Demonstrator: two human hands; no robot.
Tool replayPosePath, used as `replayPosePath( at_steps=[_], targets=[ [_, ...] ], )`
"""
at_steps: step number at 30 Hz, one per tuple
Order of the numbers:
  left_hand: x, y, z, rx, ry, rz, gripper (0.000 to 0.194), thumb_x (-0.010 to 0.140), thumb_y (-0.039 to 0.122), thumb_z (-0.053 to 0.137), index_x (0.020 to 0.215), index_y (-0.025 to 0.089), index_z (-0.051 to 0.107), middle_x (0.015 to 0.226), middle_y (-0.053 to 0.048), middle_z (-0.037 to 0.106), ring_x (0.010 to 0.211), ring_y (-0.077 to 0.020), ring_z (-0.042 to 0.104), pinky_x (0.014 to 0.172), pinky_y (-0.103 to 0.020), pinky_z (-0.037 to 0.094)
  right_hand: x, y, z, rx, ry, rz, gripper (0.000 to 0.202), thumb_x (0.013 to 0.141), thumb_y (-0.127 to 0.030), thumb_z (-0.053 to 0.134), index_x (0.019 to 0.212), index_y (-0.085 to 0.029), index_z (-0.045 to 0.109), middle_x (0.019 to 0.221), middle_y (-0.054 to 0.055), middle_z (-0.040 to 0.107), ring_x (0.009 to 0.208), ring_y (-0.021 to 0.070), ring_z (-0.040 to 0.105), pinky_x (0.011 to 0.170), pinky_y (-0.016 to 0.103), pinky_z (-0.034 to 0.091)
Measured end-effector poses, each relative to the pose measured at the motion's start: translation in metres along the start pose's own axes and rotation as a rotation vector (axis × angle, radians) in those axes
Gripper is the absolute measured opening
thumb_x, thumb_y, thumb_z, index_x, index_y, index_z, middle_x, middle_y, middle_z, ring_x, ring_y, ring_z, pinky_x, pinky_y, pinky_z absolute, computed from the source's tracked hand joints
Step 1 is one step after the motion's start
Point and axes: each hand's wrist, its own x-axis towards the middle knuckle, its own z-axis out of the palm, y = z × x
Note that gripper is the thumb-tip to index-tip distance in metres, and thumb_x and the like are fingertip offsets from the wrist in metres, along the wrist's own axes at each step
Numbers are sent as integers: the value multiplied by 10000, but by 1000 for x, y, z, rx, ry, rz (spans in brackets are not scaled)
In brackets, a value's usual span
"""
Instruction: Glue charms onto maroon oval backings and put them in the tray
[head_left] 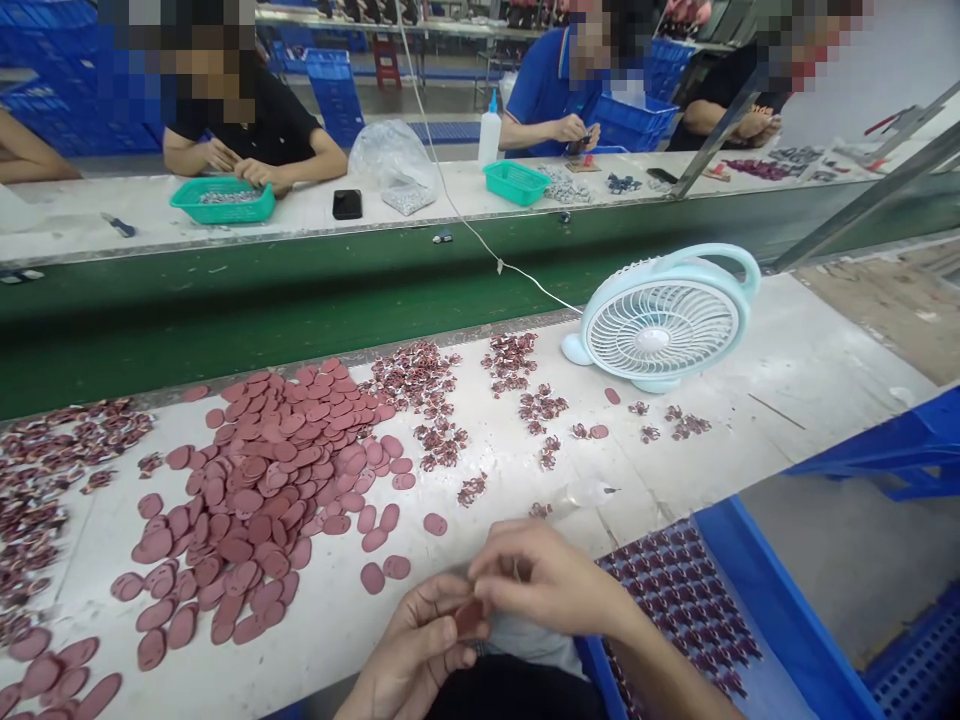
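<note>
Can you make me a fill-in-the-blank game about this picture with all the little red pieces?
1. The left hand and right hand pinch one small ____ oval piece together.
2. The light blue ____ stands on the table, right of the oval pile.
3. The crate beside the right hand is ____ in colour.
4. Across the green belt, each basket is ____.

Missing words: red; fan; blue; green
</note>
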Motion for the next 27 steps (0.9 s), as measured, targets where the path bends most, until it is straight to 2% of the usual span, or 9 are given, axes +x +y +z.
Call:
replayPosePath(
  at_steps=[3, 5, 7, 10, 13, 15, 17, 21, 27],
  targets=[
    [0, -3, -3, -40, 73, 38, 367, 684, 360, 975, 1036, 335, 874, 1047, -28, 858, 859, -243, 758, 701, -311, 548, 25, 14, -9, -242, 231, 79, 254, 1059, -213, 513, 1033, -207, 766, 952, 38, 771, 877, 179, 709, 817, 290, 521],
    [-1, -4, -5, -58, 99, 63, 357, 695, 346, 958, 1041, 344, 874, 1067, -21, 859, 929, -290, 769, 698, -333, 549, 40, 23, -10, -351, 280, 118, 245, 1036, -173, 534, 1170, -200, 738, 1053, 73, 767, 948, 202, 710, 891, 324, 504],
    [-2, -2, -7, -77, 86, 62, 348, 692, 323, 970, 1027, 332, 876, 1078, -32, 859, 978, -308, 778, 670, -305, 549, 51, 30, -6, -411, 270, 160, 241, 1025, -200, 568, 1217, -180, 711, 1044, 89, 762, 928, 217, 712, 871, 327, 496],
    [-3, 3, -7, -115, 64, 36, 379, 643, 290, 1024, 991, 290, 874, 1076, -64, 858, 955, -268, 797, 628, -217, 556, 59, 34, 4, -509, 300, 247, 240, 1060, -289, 525, 1140, -129, 683, 965, 121, 758, 908, 256, 715, 821, 341, 483],
    [-3, 7, -5, -140, 70, 43, 443, 612, 299, 1049, 1010, 248, 861, 1175, -103, 836, 896, -220, 806, 589, -166, 558, 60, 33, 8, -572, 299, 297, 198, 1028, -254, 562, 1143, -127, 661, 1005, 135, 763, 938, 267, 725, 816, 335, 481],
    [-2, 9, -3, -150, 94, 70, 452, 630, 333, 1042, 1028, 223, 856, 1212, -126, 823, 866, -207, 808, 569, -157, 560, 57, 31, 5, -594, 274, 303, 197, 996, -181, 581, 1170, -136, 661, 1058, 130, 766, 979, 255, 724, 850, 322, 486],
    [0, 9, -2, -166, 133, 95, 452, 634, 357, 1039, 1019, 208, 855, 1150, -132, 839, 833, -207, 810, 555, -159, 568, 51, 28, 1, -609, 246, 295, 232, 983, -130, 573, 1196, -138, 665, 1094, 130, 759, 1029, 254, 711, 897, 322, 488],
    [2, 10, 1, -217, 207, 125, 404, 607, 328, 1053, 939, 213, 852, 1086, -123, 853, 803, -194, 812, 566, -149, 581, 37, 23, -3, -627, 196, 262, 213, 1010, -128, 539, 1132, -147, 711, 1111, 146, 720, 1078, 284, 671, 963, 365, 484],
    [-3, 15, 6, -252, 172, 121, 435, 594, 286, 1059, 970, 204, 856, 1185, -134, 829, 884, -214, 819, 620, -154, 607, 30, 24, -4, -543, 181, 248, 165, 934, -106, 591, 976, -174, 737, 999, 101, 717, 949, 251, 687, 877, 360, 504]
  ],
)
